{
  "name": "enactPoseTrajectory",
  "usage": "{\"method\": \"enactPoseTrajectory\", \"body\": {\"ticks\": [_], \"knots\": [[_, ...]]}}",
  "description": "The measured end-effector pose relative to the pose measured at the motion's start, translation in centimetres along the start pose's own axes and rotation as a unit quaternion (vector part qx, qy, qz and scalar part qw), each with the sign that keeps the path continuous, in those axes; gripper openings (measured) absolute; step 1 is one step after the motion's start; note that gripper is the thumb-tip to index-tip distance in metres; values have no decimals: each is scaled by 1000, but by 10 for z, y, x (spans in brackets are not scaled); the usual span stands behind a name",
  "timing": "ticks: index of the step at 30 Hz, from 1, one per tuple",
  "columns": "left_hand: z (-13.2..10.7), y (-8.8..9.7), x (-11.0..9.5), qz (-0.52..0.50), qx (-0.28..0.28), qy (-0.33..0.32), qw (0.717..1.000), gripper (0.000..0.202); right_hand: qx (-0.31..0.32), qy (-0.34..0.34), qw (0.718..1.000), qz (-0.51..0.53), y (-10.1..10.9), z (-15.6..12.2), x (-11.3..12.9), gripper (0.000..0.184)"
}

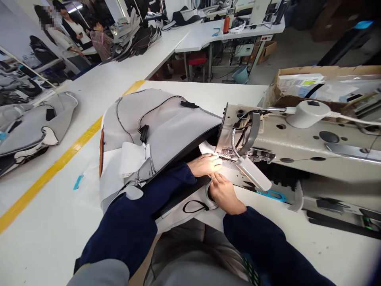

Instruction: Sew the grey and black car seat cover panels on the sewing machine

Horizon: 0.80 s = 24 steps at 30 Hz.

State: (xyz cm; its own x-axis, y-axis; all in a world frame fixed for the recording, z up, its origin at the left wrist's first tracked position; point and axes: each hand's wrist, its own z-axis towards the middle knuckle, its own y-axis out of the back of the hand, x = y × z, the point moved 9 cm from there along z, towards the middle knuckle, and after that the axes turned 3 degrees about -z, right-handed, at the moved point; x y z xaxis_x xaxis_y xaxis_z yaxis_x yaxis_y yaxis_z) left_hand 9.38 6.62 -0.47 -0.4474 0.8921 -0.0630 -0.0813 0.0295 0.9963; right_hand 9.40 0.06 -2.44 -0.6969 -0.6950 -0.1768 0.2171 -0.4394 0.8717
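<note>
A large grey fabric cover (172,115) with black piping and black tabs lies across the white table, its right edge running to the sewing machine (256,139). Close by the lit needle area, my left hand (205,165) presses the cover's edge, fingers together and thumb side hidden. Just below it, my right hand (224,192) grips the near part of the cover, fingertips almost touching the left hand. That near part shows a pale lining and a black loop (195,206). The left forearm lies inside the fold of the cover. Fabric directly beneath the fingertips is hidden.
A lamp (253,172) on a bent metal neck hangs right of my hands. Blue scissors-like handles (272,194) lie below the machine. An open cardboard box (276,85) stands behind it. Another cover (59,119) lies left, past yellow tape (80,143). Several people stand far left.
</note>
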Motion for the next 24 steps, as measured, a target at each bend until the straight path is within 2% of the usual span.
{"method": "enactPoseTrajectory", "body": {"ticks": [4,6,9,16,20,24], "knots": [[-1,-8,25,-71,-47,115,990,21,-25,14,1000,3,1,-6,-3,32],[-5,-12,36,-110,-51,167,978,22,-34,31,999,7,4,-7,-6,33],[-6,-16,36,-120,-27,176,977,22,-36,43,998,32,8,-9,-14,33],[-5,-16,20,-107,31,165,980,28,-13,28,998,56,11,-7,-24,30],[-4,-19,26,-125,40,214,968,26,-11,25,997,67,11,-3,-28,31],[-1,-22,43,-142,24,297,944,25,24,0,994,106,-4,-9,-46,39]]}}
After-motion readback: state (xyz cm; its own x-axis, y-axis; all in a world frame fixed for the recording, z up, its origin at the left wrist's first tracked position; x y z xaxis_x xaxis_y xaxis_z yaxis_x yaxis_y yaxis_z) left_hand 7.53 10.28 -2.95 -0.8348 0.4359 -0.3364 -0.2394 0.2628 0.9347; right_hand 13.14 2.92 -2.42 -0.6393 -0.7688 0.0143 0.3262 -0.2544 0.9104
